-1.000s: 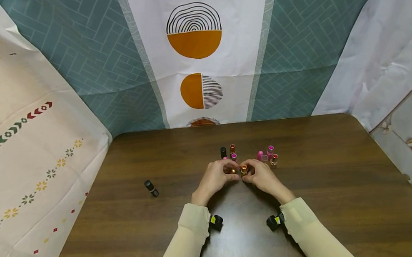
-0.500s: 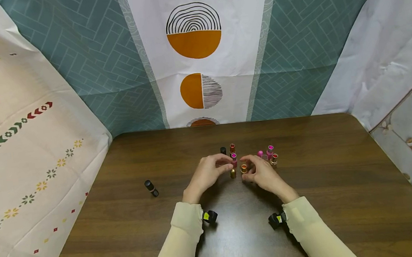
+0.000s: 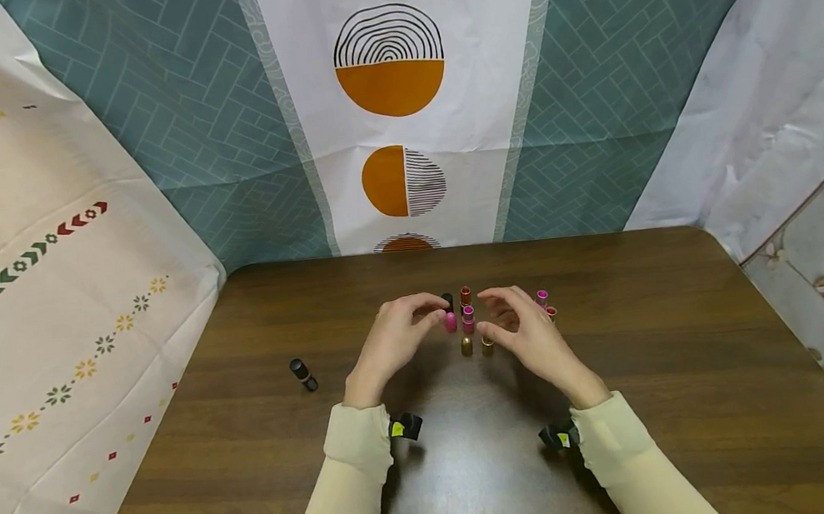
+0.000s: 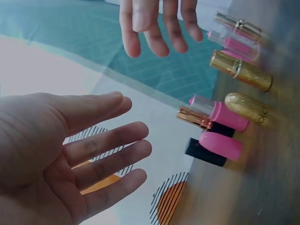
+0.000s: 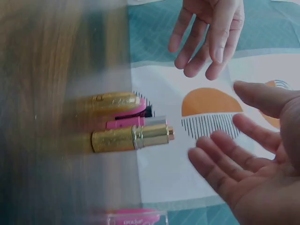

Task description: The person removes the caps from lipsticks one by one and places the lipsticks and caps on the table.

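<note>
My left hand hovers with loosely bent, spread fingers left of a group of lipsticks and holds nothing. My right hand hovers over the group's right side, also holding nothing. At the front stand a gold lipstick cap and an uncapped gold lipstick, side by side and upright. Behind them are a pink cap and a pink lipstick with a clear collar. Further back, a black cap stands beside a copper-topped lipstick.
Right of my right hand stand more lipstick parts, partly hidden by it, among them a pink one. A black lipstick tube stands alone on the left of the wooden table. Patterned cloths hang behind and at both sides.
Both hands have drawn away from the gold pieces, which now stand free. The left hand moved left, uncovering the pink cap; the right hand let go of the gold lipstick and rose.
</note>
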Action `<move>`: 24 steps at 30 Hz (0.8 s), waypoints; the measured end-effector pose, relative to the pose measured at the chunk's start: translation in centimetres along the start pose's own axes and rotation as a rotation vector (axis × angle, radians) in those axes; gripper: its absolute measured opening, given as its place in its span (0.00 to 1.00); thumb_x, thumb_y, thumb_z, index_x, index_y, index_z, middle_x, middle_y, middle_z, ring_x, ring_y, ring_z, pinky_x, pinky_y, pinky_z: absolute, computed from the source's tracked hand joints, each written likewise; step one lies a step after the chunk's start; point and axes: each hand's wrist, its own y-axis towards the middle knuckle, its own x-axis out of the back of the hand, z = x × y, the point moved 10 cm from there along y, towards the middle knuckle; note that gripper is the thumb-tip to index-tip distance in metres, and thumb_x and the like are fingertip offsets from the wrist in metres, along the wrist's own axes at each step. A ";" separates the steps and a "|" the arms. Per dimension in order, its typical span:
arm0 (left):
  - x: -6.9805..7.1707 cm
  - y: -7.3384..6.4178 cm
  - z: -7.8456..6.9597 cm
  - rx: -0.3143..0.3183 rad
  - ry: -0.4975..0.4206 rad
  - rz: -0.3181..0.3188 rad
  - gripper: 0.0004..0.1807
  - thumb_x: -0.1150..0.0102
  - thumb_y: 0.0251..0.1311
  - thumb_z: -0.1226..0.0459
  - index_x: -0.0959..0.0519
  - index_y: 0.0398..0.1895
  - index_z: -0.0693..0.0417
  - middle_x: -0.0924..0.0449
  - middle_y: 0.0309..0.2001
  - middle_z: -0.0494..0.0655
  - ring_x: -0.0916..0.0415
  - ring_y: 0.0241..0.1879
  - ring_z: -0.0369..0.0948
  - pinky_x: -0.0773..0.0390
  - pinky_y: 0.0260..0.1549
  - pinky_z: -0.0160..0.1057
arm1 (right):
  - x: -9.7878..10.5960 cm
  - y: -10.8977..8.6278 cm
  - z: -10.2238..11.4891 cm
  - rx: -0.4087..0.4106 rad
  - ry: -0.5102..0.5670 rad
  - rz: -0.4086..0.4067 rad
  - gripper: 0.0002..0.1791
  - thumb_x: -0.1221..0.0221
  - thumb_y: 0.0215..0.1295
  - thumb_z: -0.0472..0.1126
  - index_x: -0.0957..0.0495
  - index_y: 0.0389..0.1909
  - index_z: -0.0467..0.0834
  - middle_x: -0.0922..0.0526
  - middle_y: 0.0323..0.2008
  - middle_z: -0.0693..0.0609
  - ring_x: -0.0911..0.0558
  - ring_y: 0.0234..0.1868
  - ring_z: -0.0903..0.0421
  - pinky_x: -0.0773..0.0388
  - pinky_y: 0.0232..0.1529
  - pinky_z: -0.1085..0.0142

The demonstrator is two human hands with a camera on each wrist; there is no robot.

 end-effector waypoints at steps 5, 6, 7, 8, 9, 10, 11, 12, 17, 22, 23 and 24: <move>1.0 -0.3 -0.1 0.001 0.023 -0.022 0.11 0.37 0.73 0.61 0.13 0.54 0.50 0.13 0.53 0.44 0.16 0.50 0.43 0.17 0.53 0.47 | -0.6 -0.1 0.9 0.048 0.064 0.028 0.24 0.33 0.70 0.35 0.24 0.64 0.38 0.21 0.59 0.39 0.23 0.64 0.38 0.26 0.64 0.42; 1.2 -0.4 0.0 0.005 0.028 -0.027 0.11 0.37 0.73 0.60 0.13 0.54 0.50 0.13 0.53 0.44 0.16 0.50 0.44 0.18 0.54 0.48 | -0.9 -0.1 1.1 0.059 0.071 0.044 0.24 0.33 0.70 0.36 0.24 0.65 0.38 0.22 0.60 0.39 0.23 0.65 0.37 0.27 0.65 0.42; 1.5 -0.5 0.1 0.007 0.031 -0.034 0.11 0.37 0.73 0.61 0.13 0.54 0.50 0.13 0.52 0.45 0.16 0.50 0.45 0.18 0.55 0.49 | -1.2 -0.2 1.2 0.066 0.076 0.060 0.24 0.34 0.71 0.37 0.24 0.65 0.38 0.22 0.61 0.40 0.24 0.66 0.36 0.28 0.66 0.40; 1.9 -0.6 0.2 0.009 0.035 -0.042 0.11 0.37 0.73 0.61 0.13 0.54 0.50 0.13 0.53 0.45 0.17 0.51 0.45 0.18 0.56 0.50 | -1.6 -0.3 1.3 0.073 0.076 0.077 0.23 0.34 0.72 0.39 0.24 0.66 0.39 0.22 0.62 0.41 0.24 0.66 0.36 0.28 0.66 0.40; 2.3 -0.6 0.3 0.012 0.035 -0.049 0.11 0.37 0.73 0.61 0.13 0.54 0.50 0.13 0.53 0.45 0.17 0.51 0.46 0.19 0.56 0.50 | -1.9 -0.3 1.4 0.080 0.073 0.092 0.23 0.35 0.73 0.41 0.23 0.66 0.40 0.22 0.63 0.43 0.25 0.66 0.36 0.28 0.66 0.39; 2.8 -0.7 0.4 0.013 0.035 -0.057 0.12 0.38 0.74 0.61 0.13 0.54 0.51 0.13 0.53 0.46 0.17 0.51 0.46 0.19 0.56 0.51 | -2.3 -0.4 1.6 0.088 0.061 0.106 0.23 0.35 0.74 0.42 0.23 0.66 0.43 0.22 0.64 0.45 0.25 0.67 0.38 0.29 0.66 0.39; 3.3 -0.8 0.5 0.014 0.032 -0.068 0.12 0.38 0.74 0.60 0.14 0.54 0.51 0.13 0.53 0.46 0.17 0.51 0.46 0.19 0.57 0.51 | -2.6 -0.5 1.7 0.097 0.054 0.120 0.23 0.35 0.74 0.43 0.23 0.67 0.44 0.22 0.65 0.47 0.24 0.66 0.39 0.28 0.65 0.39; 3.8 -0.9 0.7 0.016 0.033 -0.078 0.12 0.38 0.74 0.60 0.14 0.55 0.51 0.13 0.52 0.46 0.17 0.51 0.46 0.20 0.57 0.51 | -2.9 -0.6 1.8 0.103 0.051 0.134 0.23 0.36 0.74 0.44 0.23 0.67 0.45 0.23 0.65 0.48 0.24 0.64 0.39 0.28 0.63 0.38; 6.4 -1.7 1.7 0.040 0.045 -0.124 0.13 0.38 0.74 0.60 0.14 0.56 0.53 0.13 0.53 0.47 0.18 0.53 0.47 0.22 0.59 0.52 | -4.8 -1.1 1.9 0.121 0.052 0.210 0.27 0.37 0.75 0.45 0.27 0.72 0.46 0.26 0.70 0.50 0.24 0.64 0.42 0.28 0.63 0.38; 8.9 -2.8 2.8 0.078 0.048 -0.162 0.14 0.37 0.73 0.61 0.15 0.58 0.53 0.14 0.55 0.49 0.19 0.56 0.49 0.23 0.59 0.54 | -5.9 -1.4 1.8 0.090 0.041 0.261 0.30 0.37 0.75 0.49 0.30 0.75 0.49 0.33 0.76 0.49 0.35 0.77 0.46 0.37 0.72 0.40; 9.3 -2.9 3.0 0.084 0.047 -0.166 0.15 0.37 0.73 0.61 0.16 0.58 0.53 0.14 0.55 0.49 0.20 0.56 0.50 0.23 0.60 0.55 | -5.9 -1.4 1.8 0.085 0.034 0.265 0.31 0.37 0.75 0.49 0.30 0.76 0.50 0.33 0.77 0.50 0.37 0.78 0.47 0.38 0.73 0.39; 9.7 -3.1 3.2 0.086 0.044 -0.168 0.15 0.38 0.74 0.61 0.16 0.59 0.53 0.14 0.56 0.50 0.20 0.57 0.50 0.24 0.60 0.55 | -6.0 -1.5 1.8 0.086 0.029 0.266 0.31 0.37 0.75 0.49 0.30 0.76 0.51 0.34 0.77 0.49 0.38 0.79 0.47 0.39 0.73 0.39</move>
